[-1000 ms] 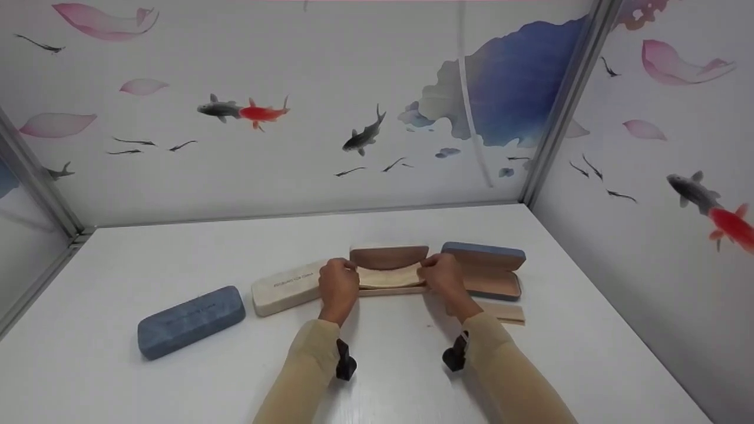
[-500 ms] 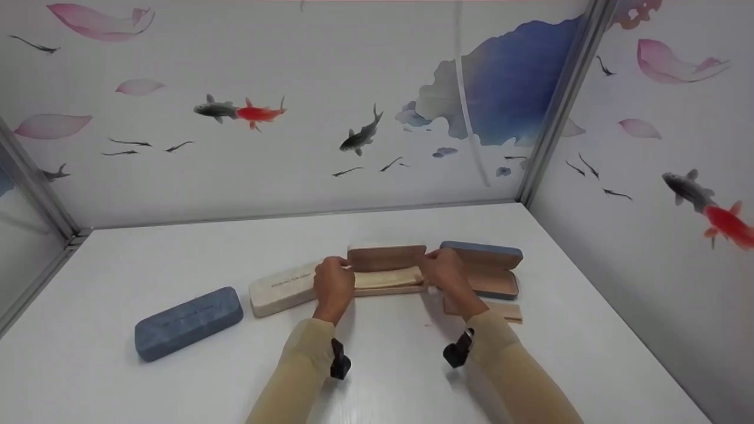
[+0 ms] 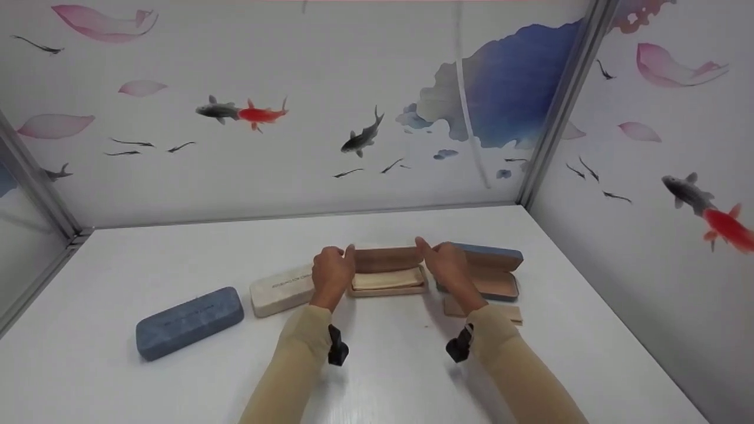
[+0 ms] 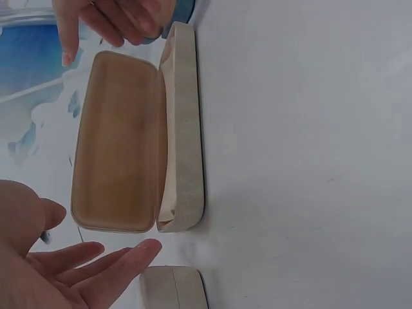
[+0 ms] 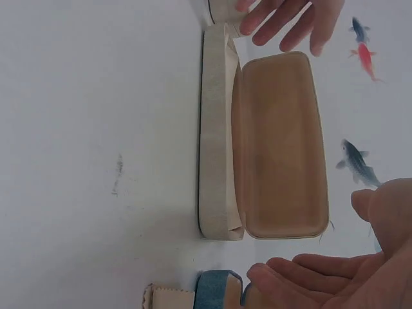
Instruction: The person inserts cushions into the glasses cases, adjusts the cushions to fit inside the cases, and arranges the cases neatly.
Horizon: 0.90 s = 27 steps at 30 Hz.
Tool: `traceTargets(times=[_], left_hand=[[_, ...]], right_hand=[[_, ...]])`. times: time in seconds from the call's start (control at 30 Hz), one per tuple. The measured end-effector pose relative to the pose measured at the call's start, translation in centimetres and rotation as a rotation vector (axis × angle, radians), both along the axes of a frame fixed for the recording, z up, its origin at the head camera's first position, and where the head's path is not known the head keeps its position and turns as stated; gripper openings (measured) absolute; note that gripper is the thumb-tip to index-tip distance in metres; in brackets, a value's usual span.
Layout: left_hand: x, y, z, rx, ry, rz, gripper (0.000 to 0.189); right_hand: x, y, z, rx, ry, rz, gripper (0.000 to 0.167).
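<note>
A cream glasses case (image 3: 387,291) stands with its lid up on the white table, its tan lining showing. Inside its base lies a folded cream cleaning cloth (image 3: 386,279). My left hand (image 3: 333,274) is at the case's left end, fingers spread and holding nothing; in the left wrist view its fingertips (image 4: 149,246) come close to the lid's corner. At the right end is my right hand (image 3: 447,268), fingers extended and thumb up beside the raised lid (image 5: 283,148). Both wrist views show a gap between the hands and the lid.
Right of it, an opened blue glasses case (image 3: 500,284) sits partly behind my right hand, with a folded tan cloth (image 3: 506,312) in front. On the left lie a closed cream case (image 3: 283,291) and a closed blue case (image 3: 189,324). Printed walls border the table.
The cloth has gone down from between both hands into the case and lies flat there. My hands have let go of it and risen beside the lid, thumbs lifted.
</note>
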<state>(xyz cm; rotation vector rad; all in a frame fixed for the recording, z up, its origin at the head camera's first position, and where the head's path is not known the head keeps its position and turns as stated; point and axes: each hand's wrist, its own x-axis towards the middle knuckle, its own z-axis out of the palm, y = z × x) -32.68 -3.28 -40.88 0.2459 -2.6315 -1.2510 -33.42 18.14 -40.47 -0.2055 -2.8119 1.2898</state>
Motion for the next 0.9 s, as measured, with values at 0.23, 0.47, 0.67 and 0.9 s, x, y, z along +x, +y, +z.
traceTargets(times=[0.23,0.47,0.67,0.9], left_hand=[[-0.7,0.6,0.1,0.055,-0.063,-0.055,0.049],[-1.2,0.6,-0.7,0.093,-0.096,-0.078,0.045],[-1.2,0.6,-0.9,0.105,-0.101,-0.048,0.056],[-1.0,0.7,-0.9,0.121,-0.106,-0.018,0.062]], right_hand=[[-0.6,-0.1,-0.4,-0.048,-0.02,0.008,0.063],[-1.0,-0.2,-0.6,-0.126,-0.035,0.059,0.053],[-1.2,-0.3,-0.9,-0.13,-0.082,0.048,0.054],[-1.4,0.1,-0.8,-0.149,-0.146,0.069,0.07]])
